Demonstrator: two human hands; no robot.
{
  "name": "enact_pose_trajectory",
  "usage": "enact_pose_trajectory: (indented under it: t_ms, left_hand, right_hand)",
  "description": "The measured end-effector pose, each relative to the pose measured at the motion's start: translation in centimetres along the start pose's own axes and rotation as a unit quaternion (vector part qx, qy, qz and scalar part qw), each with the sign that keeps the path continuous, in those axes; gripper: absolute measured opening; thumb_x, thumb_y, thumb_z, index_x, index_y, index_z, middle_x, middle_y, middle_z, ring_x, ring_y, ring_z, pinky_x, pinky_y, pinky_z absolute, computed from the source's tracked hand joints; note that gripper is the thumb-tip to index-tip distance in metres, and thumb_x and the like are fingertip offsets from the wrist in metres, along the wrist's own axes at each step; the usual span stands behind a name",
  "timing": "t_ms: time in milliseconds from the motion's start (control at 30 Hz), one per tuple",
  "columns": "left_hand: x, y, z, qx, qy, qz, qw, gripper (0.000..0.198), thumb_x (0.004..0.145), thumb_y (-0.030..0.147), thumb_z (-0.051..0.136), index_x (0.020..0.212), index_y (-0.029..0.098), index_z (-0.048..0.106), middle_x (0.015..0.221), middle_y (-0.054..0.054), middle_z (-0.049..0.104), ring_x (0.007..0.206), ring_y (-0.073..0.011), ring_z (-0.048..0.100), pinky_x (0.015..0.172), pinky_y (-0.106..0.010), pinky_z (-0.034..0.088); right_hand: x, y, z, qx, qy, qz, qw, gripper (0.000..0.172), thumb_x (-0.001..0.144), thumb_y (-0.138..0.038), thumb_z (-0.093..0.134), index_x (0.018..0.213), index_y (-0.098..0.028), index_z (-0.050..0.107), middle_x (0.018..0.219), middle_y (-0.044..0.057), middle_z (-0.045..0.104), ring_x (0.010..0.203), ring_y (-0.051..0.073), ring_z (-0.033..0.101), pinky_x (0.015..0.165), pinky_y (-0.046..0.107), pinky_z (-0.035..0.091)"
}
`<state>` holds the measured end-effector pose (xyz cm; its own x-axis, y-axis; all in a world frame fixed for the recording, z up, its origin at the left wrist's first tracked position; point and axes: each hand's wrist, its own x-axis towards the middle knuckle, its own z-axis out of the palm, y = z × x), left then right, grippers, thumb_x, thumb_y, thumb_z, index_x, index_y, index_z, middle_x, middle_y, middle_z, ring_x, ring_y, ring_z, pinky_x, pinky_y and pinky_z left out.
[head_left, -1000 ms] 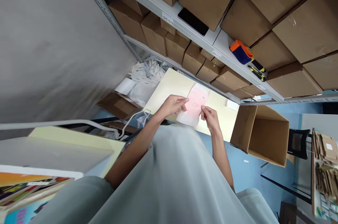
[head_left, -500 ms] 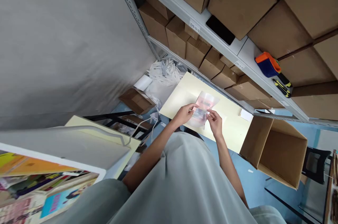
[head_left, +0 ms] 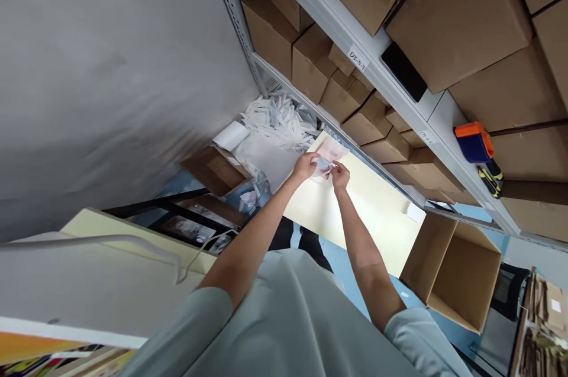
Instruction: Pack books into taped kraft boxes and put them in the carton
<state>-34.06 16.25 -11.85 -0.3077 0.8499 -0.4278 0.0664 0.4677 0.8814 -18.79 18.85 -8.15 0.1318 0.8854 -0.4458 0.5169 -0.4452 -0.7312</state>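
A clear, crinkly plastic bag (head_left: pixel 323 166) with something pale pink showing through stretches between my two hands, over the left end of the cream tabletop (head_left: pixel 373 214). My left hand (head_left: pixel 305 167) pinches its left edge. On the other side, my right hand (head_left: pixel 341 176) has its fingertips closed on the bag's right edge. A pink-tinted part (head_left: pixel 332 150) extends beyond my fingers toward the shelf. What lies inside the bag is too small to make out.
Left of the tabletop are a heap of white strips (head_left: pixel 281 122) and an open small carton (head_left: pixel 217 170). A big open cardboard box (head_left: pixel 461 264) stands at the right end. Boxes fill the shelf (head_left: pixel 328 22) ahead, with a black phone (head_left: pixel 403 71) on its edge.
Both hands have moved farther from my body and slightly left with the bag. The bag was held flatter and now looks bunched between the fingers. My view has shifted too.
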Motion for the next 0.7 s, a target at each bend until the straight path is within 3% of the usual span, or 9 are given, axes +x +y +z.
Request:
enact_pose_trajectory:
  t_ms: [100, 233, 400, 567, 700]
  left_hand:
    - [0.5, -0.5, 0.1, -0.012, 0.0, -0.011, 1.0, 0.037, 0.077, 0.003, 0.064, 0.108, 0.016, 0.082, 0.122, -0.012, 0.082, 0.123, -0.0283, 0.074, 0.116, -0.042, 0.056]
    - [-2.0, -0.2, -0.8, -0.035, 0.012, 0.003, 0.999, 0.038, 0.082, 0.006, 0.063, 0.114, 0.016, 0.081, 0.132, -0.014, 0.08, 0.131, -0.0296, 0.071, 0.12, -0.044, 0.053]
    - [-8.5, 0.9, -3.0, -0.098, 0.047, 0.039, 0.993, 0.032, 0.091, 0.016, 0.063, 0.119, 0.019, 0.078, 0.137, -0.014, 0.078, 0.128, -0.028, 0.074, 0.113, -0.044, 0.058]
    - [-15.8, 3.2, -4.1, -0.194, 0.086, 0.088, 0.973, 0.023, 0.091, 0.032, 0.07, 0.109, 0.02, 0.078, 0.107, -0.009, 0.083, 0.103, -0.0234, 0.079, 0.102, -0.042, 0.062]
    - [-21.0, 6.0, -4.6, -0.218, 0.125, 0.141, 0.958, 0.024, 0.088, 0.025, 0.069, 0.11, 0.02, 0.078, 0.1, -0.007, 0.083, 0.099, -0.0216, 0.08, 0.102, -0.041, 0.062]
  right_hand:
    - [0.4, -0.1, 0.1, -0.012, 0.007, 0.005, 1.0, 0.029, 0.089, -0.033, 0.066, 0.105, -0.013, 0.08, 0.09, 0.003, 0.081, 0.079, 0.016, 0.066, 0.085, 0.028, 0.054]
    - [-1.2, -0.3, -1.4, -0.01, 0.012, -0.006, 1.0, 0.027, 0.085, -0.036, 0.068, 0.101, -0.017, 0.077, 0.102, 0.008, 0.083, 0.086, 0.019, 0.07, 0.086, 0.031, 0.057]
    - [-6.5, -0.5, -5.4, 0.037, -0.001, -0.051, 0.998, 0.04, 0.08, -0.047, 0.07, 0.106, -0.018, 0.075, 0.106, 0.01, 0.082, 0.088, 0.021, 0.073, 0.086, 0.036, 0.061]
    - [-12.7, -1.5, -10.3, 0.1, -0.007, -0.12, 0.988, 0.05, 0.077, -0.058, 0.077, 0.107, -0.018, 0.077, 0.106, 0.011, 0.081, 0.093, 0.022, 0.076, 0.088, 0.039, 0.062]
    - [-16.6, -3.4, -13.9, 0.107, -0.04, -0.181, 0.977, 0.051, 0.082, -0.059, 0.08, 0.112, -0.018, 0.078, 0.112, 0.013, 0.082, 0.101, 0.026, 0.078, 0.094, 0.043, 0.062]
